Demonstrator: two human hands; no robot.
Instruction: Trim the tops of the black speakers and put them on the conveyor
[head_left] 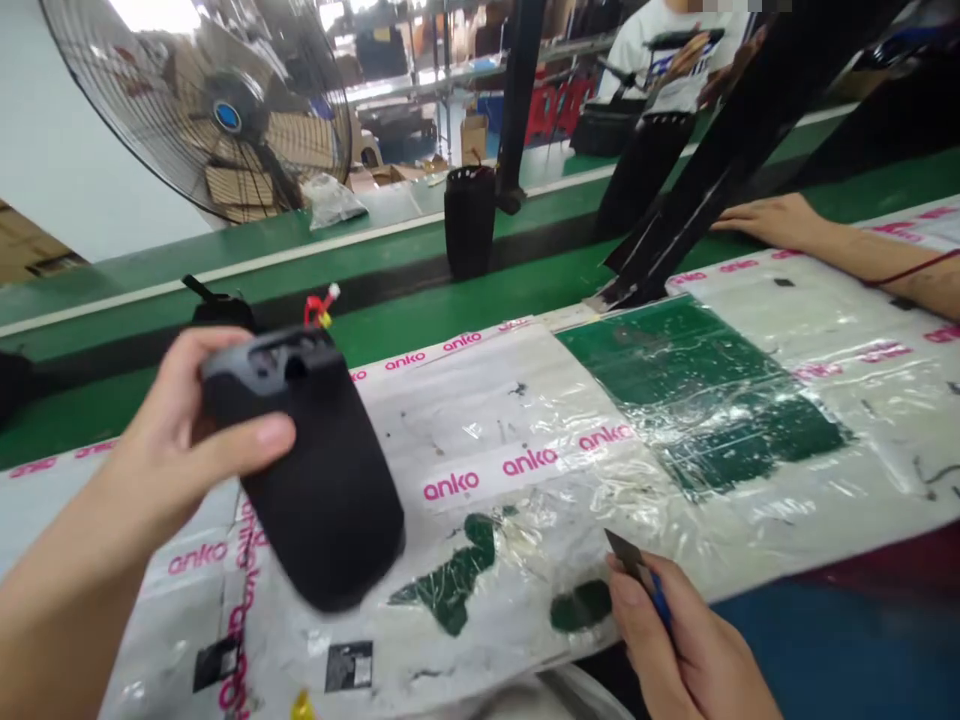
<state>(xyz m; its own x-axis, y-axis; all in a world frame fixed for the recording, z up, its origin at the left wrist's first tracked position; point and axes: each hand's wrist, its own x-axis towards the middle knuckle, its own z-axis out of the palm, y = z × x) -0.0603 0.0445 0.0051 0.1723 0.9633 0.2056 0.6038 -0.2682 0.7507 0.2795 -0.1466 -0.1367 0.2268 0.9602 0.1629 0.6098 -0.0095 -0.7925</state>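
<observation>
Over the plastic-covered counter (487, 400), the left hand (176, 440) grips a black cylindrical housing (322, 490), the right hand (675, 640) pinches a blue-handled knife (634, 560), with a green conveyor (420, 300) and large fan (225, 115) far off.

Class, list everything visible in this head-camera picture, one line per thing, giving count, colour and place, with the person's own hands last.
Printed plastic sheeting: one, white with pink "anko" lettering and green patches, covering the bench.
Assembly-line belt: one, green, beyond the sheeting.
Upright cylinder: one, black, on the far belt edge.
Wire lead: one, red and yellow, behind the held housing.
Fan: one, black and blue, upper left.
Co-worker's arm: one, right edge.
Standing person: one, white T-shirt, top right.
Cylindrical housing: one, black, in the left hand.
Craft knife: one, blue handle, in the right hand.
Left hand: one, lower left.
Right hand: one, lower right.
</observation>
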